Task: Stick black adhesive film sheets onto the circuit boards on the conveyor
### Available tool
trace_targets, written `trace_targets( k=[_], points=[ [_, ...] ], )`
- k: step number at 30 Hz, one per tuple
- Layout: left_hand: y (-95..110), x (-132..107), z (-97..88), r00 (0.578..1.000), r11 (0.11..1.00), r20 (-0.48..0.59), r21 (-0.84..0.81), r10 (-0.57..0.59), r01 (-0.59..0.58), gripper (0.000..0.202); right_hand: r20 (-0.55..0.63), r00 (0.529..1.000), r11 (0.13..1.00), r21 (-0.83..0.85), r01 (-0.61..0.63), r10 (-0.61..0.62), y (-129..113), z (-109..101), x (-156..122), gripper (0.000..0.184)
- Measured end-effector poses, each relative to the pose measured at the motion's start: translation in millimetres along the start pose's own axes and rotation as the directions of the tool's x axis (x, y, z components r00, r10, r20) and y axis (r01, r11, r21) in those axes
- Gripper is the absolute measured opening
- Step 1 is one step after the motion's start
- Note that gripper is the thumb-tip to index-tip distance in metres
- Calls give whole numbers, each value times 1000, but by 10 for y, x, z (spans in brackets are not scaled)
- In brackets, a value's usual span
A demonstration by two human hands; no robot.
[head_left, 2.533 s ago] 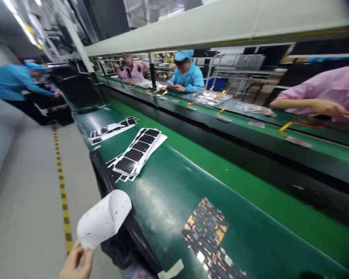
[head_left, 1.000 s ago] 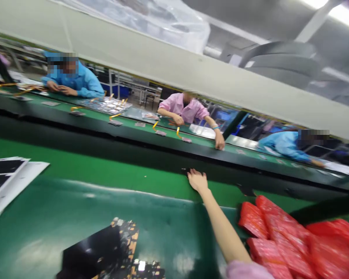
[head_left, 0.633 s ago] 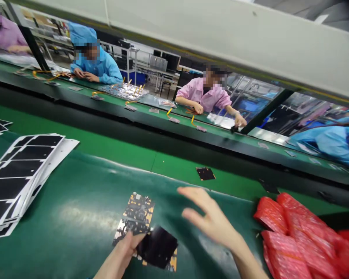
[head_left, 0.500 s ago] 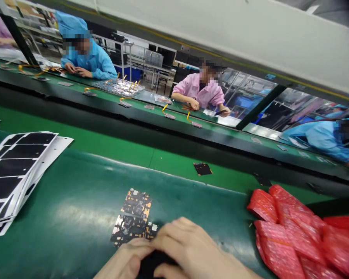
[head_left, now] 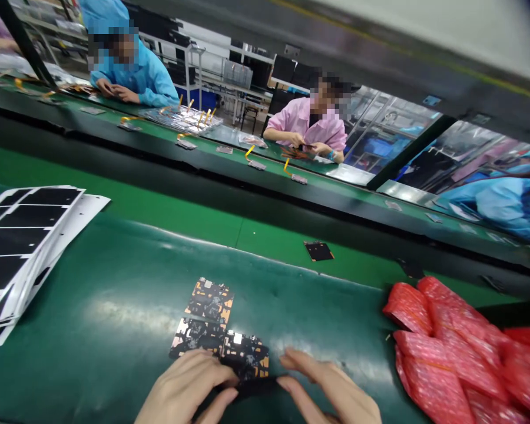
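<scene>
Left fingers (head_left: 203,368), right fingers (head_left: 300,362), both pinched on black sheet (head_left: 254,387)

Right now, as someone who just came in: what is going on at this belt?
A person holds a black sheet between the left hand and the right hand, beside copper-marked circuit panels on a green conveyor belt. A stack of black-and-white sheets lies to the left, and red bags lie to the right. Across the line, a co-worker in pink works with both hands.
</scene>
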State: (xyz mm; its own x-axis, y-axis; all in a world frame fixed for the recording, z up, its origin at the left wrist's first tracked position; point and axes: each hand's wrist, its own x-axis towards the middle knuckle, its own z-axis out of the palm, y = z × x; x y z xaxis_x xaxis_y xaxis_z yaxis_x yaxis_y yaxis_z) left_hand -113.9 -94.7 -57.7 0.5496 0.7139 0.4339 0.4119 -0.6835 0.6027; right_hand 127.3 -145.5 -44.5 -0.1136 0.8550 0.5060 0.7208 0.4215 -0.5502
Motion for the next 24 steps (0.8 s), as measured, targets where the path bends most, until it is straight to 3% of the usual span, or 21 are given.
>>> trace_targets(
  k=[2, 6, 7, 11, 13, 14, 15, 16, 18, 19, 20, 22, 24],
  points=[
    [-66, -10, 9, 996, 995, 55, 71, 68, -72, 9, 30, 995, 993, 55, -100, 98, 54, 67, -62, 43],
    [-137, -53, 59, 981, 991, 177, 89, 82, -99, 11, 135, 980, 956, 233, -177, 149, 71, 135, -92, 7],
    [-142, -61, 64, 979, 993, 193, 83, 66, -84, 19, 119, 983, 958, 237, -162, 137, 68, 126, -99, 9],
    [-200, -57, 24, 988, 978, 91, 176, -126, 108, 67, -142, 980, 989, 77, -129, 139, 103, -2, -145, 25],
    [-268, -27, 5, 986, 962, 131, 265, -105, 67, 70, -264, 944, 980, 23, -197, 196, 170, -68, -157, 23],
    [-303, -5, 13, 969, 962, 243, 272, -41, -28, 66, -286, 929, 971, 24, -236, 233, 217, -86, -157, 19],
    [-333, 21, 35, 922, 965, 387, 231, 24, -122, 61, -285, 917, 959, 41, -279, 279, 270, -90, -154, 14],
    [-356, 50, 73, 848, 972, 526, 158, 68, -176, 55, -265, 905, 943, 69, -327, 333, 329, -80, -149, 9],
    [-374, 110, 175, 697, 988, 713, 34, 82, -150, 49, -189, 861, 881, 137, -452, 471, 452, -26, -141, 15],
    [-373, 138, 224, 655, 994, 753, 8, 68, -112, 49, -141, 826, 835, 168, -524, 546, 510, 11, -141, 21],
    [-370, 162, 260, 644, 995, 762, 3, 64, -102, 51, -87, 782, 781, 194, -594, 617, 561, 52, -145, 26],
    [-377, 196, 270, 698, 977, 704, 30, 131, -213, 54, 13, 688, 666, 233, -708, 726, 635, 132, -162, 30],
    [-425, 211, 178, 798, 928, 555, 118, 234, -354, 54, 81, 597, 560, 266, -785, 798, 658, 206, -188, 32]
  ],
)
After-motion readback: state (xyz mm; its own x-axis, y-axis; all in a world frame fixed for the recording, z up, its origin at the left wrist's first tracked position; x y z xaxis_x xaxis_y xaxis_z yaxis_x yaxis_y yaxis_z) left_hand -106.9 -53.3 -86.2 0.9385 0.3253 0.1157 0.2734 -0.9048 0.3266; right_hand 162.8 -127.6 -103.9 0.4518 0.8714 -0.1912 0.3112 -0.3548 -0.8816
